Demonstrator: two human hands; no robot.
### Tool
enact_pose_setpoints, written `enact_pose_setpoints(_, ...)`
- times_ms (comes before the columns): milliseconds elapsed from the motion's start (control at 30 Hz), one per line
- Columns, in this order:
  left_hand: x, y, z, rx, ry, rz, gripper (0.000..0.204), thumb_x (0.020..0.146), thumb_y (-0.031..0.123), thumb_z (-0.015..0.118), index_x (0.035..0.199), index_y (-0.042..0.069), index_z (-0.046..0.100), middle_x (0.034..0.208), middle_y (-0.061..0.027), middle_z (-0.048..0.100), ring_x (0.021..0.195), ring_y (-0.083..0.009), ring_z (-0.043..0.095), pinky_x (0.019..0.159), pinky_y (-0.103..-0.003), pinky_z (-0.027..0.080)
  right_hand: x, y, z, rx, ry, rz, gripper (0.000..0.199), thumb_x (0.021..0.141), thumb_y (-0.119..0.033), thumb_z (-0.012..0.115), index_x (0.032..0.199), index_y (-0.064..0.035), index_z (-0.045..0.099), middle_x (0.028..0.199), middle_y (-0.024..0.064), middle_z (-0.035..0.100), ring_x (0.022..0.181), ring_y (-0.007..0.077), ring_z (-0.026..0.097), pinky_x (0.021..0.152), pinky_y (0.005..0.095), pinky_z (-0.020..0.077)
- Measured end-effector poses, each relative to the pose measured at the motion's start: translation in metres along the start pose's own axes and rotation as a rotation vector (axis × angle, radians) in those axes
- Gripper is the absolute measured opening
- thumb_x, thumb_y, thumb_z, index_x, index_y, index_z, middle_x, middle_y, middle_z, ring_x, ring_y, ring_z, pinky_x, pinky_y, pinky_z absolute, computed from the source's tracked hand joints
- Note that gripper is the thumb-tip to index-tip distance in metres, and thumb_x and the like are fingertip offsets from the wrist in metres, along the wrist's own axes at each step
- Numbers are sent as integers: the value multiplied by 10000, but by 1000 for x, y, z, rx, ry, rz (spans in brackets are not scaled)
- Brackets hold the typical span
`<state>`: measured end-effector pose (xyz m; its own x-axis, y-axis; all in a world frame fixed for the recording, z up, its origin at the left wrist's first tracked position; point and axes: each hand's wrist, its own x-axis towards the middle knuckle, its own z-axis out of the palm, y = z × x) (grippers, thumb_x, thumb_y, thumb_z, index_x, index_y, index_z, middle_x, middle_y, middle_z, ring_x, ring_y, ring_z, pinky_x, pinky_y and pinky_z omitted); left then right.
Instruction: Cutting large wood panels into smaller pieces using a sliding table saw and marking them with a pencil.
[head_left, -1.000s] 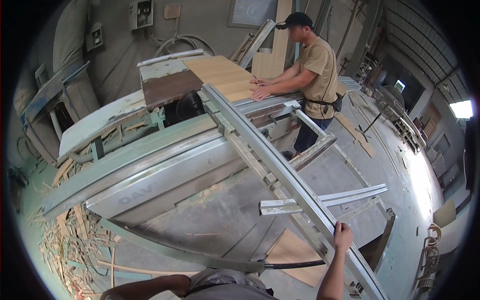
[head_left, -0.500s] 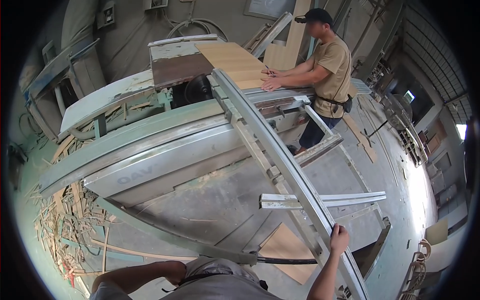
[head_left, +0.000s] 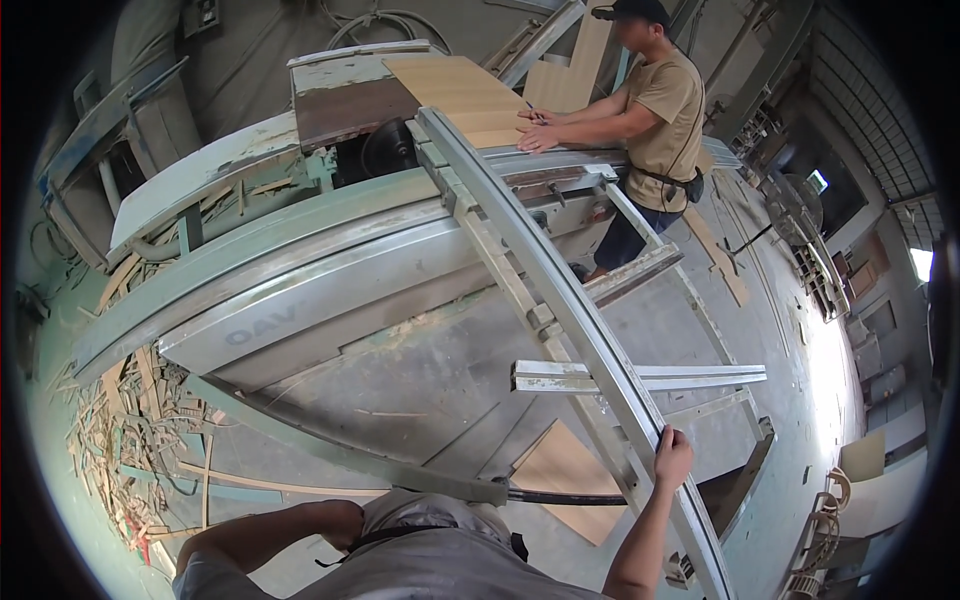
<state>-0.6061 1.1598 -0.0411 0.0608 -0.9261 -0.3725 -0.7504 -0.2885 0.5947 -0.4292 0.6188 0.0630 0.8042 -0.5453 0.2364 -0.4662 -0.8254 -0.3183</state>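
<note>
Silvery metal makes up the long rail slanting from upper centre to lower right of the frame, where I see the person's right hand with its fingers curled closed on the edge. At lower centre-left, the left hand is at the waist; I can't tell how its fingers stand. Above, a co-worker leans to a wood-toned panel.

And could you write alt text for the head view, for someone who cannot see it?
A person's right hand holds a long metal rail in a workshop; the left hand is at the waist. Beyond, a co-worker stands, arms reaching toward a wooden board. Wood scraps lie heaped at left.
</note>
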Motion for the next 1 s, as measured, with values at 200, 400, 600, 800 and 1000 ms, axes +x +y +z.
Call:
enact_pose_setpoints(200,1,1,-4,-16,12,-11,220,648,295,606,616,81,645,660,-137,627,689,-324,618,678,-410,495,-2,1,-3,9,0,0,360,869,-354,514,876,-31,672,823,186,643,778,356,613,687,417,468)
enact_pose_setpoints(400,4,-1,7,1,-48,9,398,745,440,569,625,68,646,669,-134,630,706,-336,614,714,-409,487,-1,1,-4,13,-16,8,359,871,-356,514,876,-34,673,827,187,643,777,357,614,688,419,469)
enact_pose_setpoints(600,5,3,1,16,-75,19,398,749,437,568,620,68,645,678,-138,634,713,-330,621,705,-411,490,-4,0,-7,-2,-13,12,364,870,-364,514,880,-37,672,836,186,645,786,357,615,693,421,471)
enact_pose_setpoints(800,7,4,12,-15,-52,-27,410,757,439,559,611,66,643,661,-145,629,702,-333,621,701,-414,493,-6,-1,-9,-12,-15,19,368,870,-372,512,886,-41,672,842,185,646,789,358,615,698,422,474)
enact_pose_setpoints(1000,7,3,13,-9,-15,-2,434,764,466,550,606,72,642,661,-140,631,697,-337,618,701,-419,494,-4,4,-6,-8,-11,10,368,872,-376,508,884,-48,673,846,185,645,796,359,612,703,423,473)
